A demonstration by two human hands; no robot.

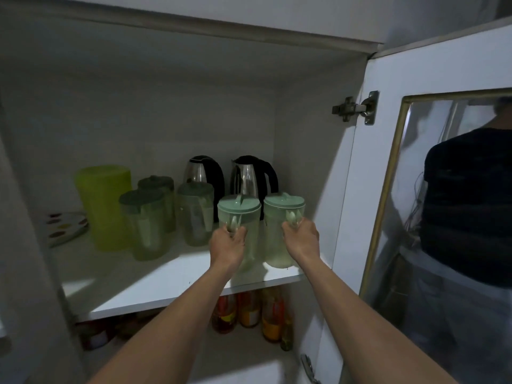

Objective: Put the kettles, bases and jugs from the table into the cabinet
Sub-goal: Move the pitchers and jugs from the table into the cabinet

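Gripping jug handles on the shelf (pixel 155 278): left hand (pixel 227 245) the left jug (pixel 240 217), right hand (pixel 300 239) the right jug (pixel 279 231); bottle labels (pixel 250 314) unreadable.

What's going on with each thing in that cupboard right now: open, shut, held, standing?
Cabinet door: open.
Left hand: gripping the left jug's handle.
Right hand: gripping the right jug's handle.
Left jug: lidded, upright, at the shelf's front.
Right jug: lidded, upright, at the shelf's front.
Three more jugs: lidded, standing on the shelf.
Two kettles: lids shut, standing at the back.
Green container: upright.
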